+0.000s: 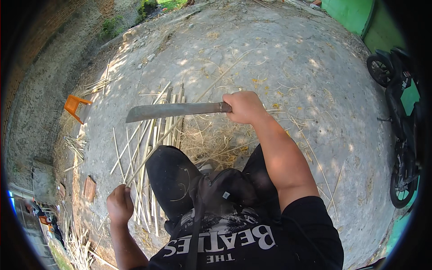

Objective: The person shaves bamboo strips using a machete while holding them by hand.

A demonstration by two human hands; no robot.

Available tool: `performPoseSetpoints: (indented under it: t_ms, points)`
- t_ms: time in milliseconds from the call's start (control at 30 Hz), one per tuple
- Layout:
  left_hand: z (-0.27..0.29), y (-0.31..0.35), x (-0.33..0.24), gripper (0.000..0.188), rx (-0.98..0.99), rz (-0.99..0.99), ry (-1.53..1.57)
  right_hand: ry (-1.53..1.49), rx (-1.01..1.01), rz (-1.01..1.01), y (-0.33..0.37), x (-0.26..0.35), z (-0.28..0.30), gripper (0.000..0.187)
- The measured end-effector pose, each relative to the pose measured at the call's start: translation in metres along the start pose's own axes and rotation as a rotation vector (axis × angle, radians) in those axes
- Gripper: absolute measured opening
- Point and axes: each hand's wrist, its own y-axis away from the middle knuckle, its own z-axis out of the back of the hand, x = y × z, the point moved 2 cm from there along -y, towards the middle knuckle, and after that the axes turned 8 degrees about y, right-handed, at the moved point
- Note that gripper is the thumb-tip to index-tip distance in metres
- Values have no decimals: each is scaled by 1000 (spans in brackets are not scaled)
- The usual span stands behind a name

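My right hand (244, 107) is closed around the handle of a machete (173, 110), held out in front of me with its broad grey blade pointing left. Lower on the left, my left hand (120, 204) grips a long, thin bamboo strip (155, 147). The strip slants up and away to the right, passing behind the blade, where a short stretch of it is hidden. Beneath it, many pale bamboo strips (146, 193) lie in a loose pile beside my left knee. Curly bamboo shavings (211, 139) are heaped on the ground between and beyond my knees.
An orange plastic stool (74, 106) and a reddish brick (89, 189) are at the left, near a rough wall (31, 112). More strips (80, 249) lie at the lower left. A black motorcycle (396, 121) stands at the right. Scattered slivers cover parts of the concrete ground (288, 54).
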Motion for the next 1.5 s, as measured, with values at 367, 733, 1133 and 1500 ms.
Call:
performPoseSetpoints:
  t_ms: [367,733,1133,1500]
  points:
    - [42,46,27,16,27,147,51,-449,-292,-792,5,-102,-9,24]
    - [-43,-40,-28,28,1,262,409,-321,-167,-245,3,-6,17,20]
    - [-59,-89,-87,25,2,211,352,-234,-39,-182,-7,-36,19,13]
    - [-59,-83,-90,24,113,159,329,-19,26,15,-6,9,11,14]
